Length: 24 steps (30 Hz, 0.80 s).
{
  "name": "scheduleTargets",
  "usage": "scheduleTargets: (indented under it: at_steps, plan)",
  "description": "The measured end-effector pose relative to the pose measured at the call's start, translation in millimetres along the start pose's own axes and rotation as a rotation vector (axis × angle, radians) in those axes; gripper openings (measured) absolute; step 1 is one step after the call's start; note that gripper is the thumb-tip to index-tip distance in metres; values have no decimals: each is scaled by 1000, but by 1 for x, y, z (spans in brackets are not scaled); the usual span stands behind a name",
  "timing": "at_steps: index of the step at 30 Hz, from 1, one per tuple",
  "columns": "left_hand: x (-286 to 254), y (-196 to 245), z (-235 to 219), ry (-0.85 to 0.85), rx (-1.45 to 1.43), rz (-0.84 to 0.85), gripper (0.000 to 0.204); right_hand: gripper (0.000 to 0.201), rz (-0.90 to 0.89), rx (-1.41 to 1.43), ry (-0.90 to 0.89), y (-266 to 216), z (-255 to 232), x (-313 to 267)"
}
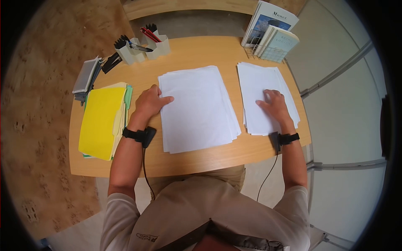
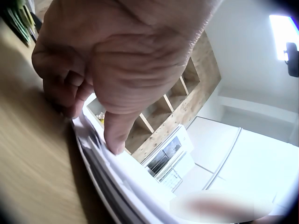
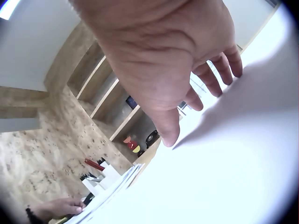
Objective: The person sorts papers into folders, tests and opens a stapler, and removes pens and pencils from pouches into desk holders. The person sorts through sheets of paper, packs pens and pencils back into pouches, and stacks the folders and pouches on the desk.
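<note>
A thick stack of white paper lies in the middle of the desk, its sheets slightly uneven. My left hand grips its left edge. In the left wrist view the thumb lies on the top sheet, while the curled fingers are at the side of the stack. A second stack of white paper lies to the right. Over it is my right hand, fingers spread and lightly bent. The right wrist view shows its fingertips right at the paper's surface, nothing held between them.
Left of my left hand lie a yellow folder and other folders. Behind them stand a grey file holder and white pen holders. Books fill a wire rack at the back right. A white panel borders the desk's right side.
</note>
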<state>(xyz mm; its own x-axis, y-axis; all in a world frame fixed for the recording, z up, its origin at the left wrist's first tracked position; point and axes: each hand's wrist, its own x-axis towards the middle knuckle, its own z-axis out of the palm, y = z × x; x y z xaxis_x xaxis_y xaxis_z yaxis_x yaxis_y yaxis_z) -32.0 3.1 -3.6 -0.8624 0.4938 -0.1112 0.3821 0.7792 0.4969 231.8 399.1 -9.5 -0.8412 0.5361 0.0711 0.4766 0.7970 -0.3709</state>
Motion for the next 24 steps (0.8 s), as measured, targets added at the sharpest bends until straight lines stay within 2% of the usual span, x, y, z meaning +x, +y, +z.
scheduleTargets:
  at_steps: [2, 5, 12, 14, 15, 17, 18, 19, 21, 23, 24]
  plan:
    - [0, 1, 0, -17, 27, -8, 48, 65, -92, -153, 70, 0, 16, -5]
    - [5, -7, 5, -23, 28, 12, 44, 65, -67, -122, 44, 1, 20, -5]
    - [7, -24, 8, -18, -280, 126, 30, 62, -1, -124, -69, -17, 1, -4]
    - [3, -25, 5, -30, -335, 157, 25, 58, -120, -78, 12, -29, -4, -4]
    - [0, -24, 4, -20, -418, 150, 22, 58, -119, -77, 11, -39, -9, -5]
    - [-1, -25, 4, -14, -497, 147, 18, 51, -50, 288, -113, -76, -21, -7]
    - [1, -27, 7, 21, -513, 176, 18, 41, -138, 307, -20, -80, -12, -8]
    - [1, -27, 7, 55, -529, 205, 18, 41, -134, 310, -15, -84, -6, -5]
    - [1, -30, 7, 46, -512, 204, 18, 36, -170, 619, -121, -94, 3, 2]
    - [2, -32, 7, 41, -499, 200, 18, 32, -175, 680, -125, -110, 6, 2]
    - [3, -32, 6, 12, -582, 215, 19, 32, -168, 685, -148, -114, 10, 4]
